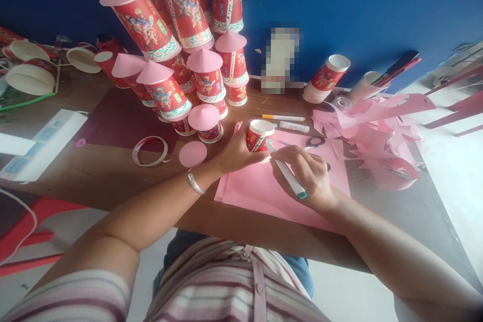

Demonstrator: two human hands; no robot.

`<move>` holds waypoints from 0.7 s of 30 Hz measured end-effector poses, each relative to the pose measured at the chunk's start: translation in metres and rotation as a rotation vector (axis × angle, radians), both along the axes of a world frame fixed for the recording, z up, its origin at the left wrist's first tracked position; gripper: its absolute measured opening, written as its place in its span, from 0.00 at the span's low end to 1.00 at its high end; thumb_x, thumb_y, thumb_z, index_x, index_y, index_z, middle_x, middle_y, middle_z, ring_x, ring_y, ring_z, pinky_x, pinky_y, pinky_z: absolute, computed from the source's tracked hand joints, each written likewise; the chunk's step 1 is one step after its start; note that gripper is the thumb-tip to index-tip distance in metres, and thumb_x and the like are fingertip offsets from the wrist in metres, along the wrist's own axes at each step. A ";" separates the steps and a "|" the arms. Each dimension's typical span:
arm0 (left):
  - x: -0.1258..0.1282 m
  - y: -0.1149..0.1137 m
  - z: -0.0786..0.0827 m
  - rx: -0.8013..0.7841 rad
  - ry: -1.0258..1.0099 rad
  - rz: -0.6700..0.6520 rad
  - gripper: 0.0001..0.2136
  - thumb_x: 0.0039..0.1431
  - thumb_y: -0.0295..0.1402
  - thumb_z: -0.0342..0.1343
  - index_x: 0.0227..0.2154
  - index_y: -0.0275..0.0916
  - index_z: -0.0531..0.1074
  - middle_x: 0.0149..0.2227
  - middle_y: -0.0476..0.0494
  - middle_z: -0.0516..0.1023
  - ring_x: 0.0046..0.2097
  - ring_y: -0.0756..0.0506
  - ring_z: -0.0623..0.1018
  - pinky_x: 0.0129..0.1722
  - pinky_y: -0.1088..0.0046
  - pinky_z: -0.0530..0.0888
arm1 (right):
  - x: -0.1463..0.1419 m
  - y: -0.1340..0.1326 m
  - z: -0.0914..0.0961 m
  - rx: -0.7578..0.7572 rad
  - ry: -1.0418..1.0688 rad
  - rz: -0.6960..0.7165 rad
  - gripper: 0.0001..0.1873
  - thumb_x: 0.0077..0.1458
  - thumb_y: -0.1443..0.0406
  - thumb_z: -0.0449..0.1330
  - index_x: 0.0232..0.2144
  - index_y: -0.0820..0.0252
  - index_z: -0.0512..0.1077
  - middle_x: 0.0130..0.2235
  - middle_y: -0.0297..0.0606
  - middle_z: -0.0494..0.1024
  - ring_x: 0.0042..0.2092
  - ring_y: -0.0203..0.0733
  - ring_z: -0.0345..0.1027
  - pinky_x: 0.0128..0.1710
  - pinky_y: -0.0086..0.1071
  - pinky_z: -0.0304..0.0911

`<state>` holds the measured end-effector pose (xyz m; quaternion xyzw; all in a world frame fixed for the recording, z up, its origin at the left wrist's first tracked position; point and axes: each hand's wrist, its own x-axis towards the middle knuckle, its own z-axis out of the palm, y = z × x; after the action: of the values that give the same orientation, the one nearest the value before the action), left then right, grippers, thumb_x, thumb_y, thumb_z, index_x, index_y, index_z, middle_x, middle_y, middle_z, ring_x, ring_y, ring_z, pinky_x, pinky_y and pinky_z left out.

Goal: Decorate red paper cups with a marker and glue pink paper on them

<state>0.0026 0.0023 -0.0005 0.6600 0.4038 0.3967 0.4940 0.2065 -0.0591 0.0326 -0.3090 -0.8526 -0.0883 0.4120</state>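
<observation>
Left hand: our left hand [236, 153] curls around a small red paper cup with a white rim [260, 135], its mouth facing up.
Right hand: our right hand [311, 173] grips a slim white marker with a green end [289, 177], its other end at the cup's wall; we cannot tell whether it touches.
Cup's place: over the far left part of the flat pink paper sheets [260, 192].
Sheets' near edge: a bare strip of the brown wooden table [124, 192] separates it from the table's near edge.
Right side: dark-handled scissors [315, 142] lie just beyond our right hand; crumpled pink paper scraps [381, 136] crowd the space past them, leaving the near right corner open.
Left side: a flat pink paper disc [192, 154] and a white ring [150, 151] lie beyond our left forearm.
Far side: red cup towers with pink paper cones [204, 78] block room toward the blue wall [358, 10].
</observation>
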 end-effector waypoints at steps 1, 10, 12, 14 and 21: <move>0.000 0.000 0.001 -0.009 -0.004 -0.015 0.29 0.49 0.39 0.75 0.49 0.40 0.68 0.48 0.40 0.74 0.54 0.36 0.75 0.57 0.51 0.77 | 0.000 0.000 0.000 -0.004 0.000 -0.006 0.16 0.63 0.78 0.60 0.51 0.60 0.71 0.37 0.37 0.82 0.33 0.41 0.78 0.27 0.32 0.69; 0.000 0.000 -0.001 0.035 0.038 -0.004 0.29 0.49 0.41 0.75 0.50 0.39 0.67 0.50 0.39 0.73 0.54 0.36 0.75 0.57 0.51 0.76 | 0.001 0.001 -0.005 -0.027 -0.024 0.003 0.18 0.65 0.77 0.58 0.54 0.60 0.70 0.38 0.38 0.82 0.35 0.42 0.79 0.26 0.32 0.70; 0.000 0.001 -0.001 0.032 0.016 -0.014 0.31 0.49 0.40 0.75 0.52 0.40 0.67 0.50 0.40 0.74 0.53 0.37 0.75 0.56 0.53 0.77 | 0.001 0.000 -0.005 -0.033 -0.023 0.016 0.18 0.65 0.77 0.58 0.54 0.59 0.70 0.39 0.38 0.82 0.35 0.42 0.79 0.27 0.32 0.71; 0.000 0.001 -0.002 0.024 -0.016 -0.032 0.32 0.49 0.40 0.75 0.53 0.40 0.65 0.50 0.41 0.74 0.52 0.38 0.76 0.55 0.54 0.77 | 0.000 0.000 -0.004 -0.046 -0.026 0.029 0.18 0.65 0.77 0.58 0.55 0.59 0.70 0.38 0.38 0.83 0.34 0.41 0.79 0.27 0.32 0.71; 0.001 0.000 -0.002 0.023 -0.001 -0.013 0.32 0.48 0.40 0.75 0.53 0.41 0.66 0.50 0.40 0.74 0.53 0.37 0.75 0.56 0.54 0.76 | 0.000 -0.004 0.000 -0.091 -0.058 0.044 0.16 0.67 0.76 0.56 0.53 0.60 0.71 0.39 0.39 0.83 0.34 0.40 0.79 0.28 0.30 0.69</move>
<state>0.0032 0.0026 -0.0027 0.6680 0.3946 0.3987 0.4890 0.2063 -0.0626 0.0327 -0.3059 -0.8739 -0.0495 0.3745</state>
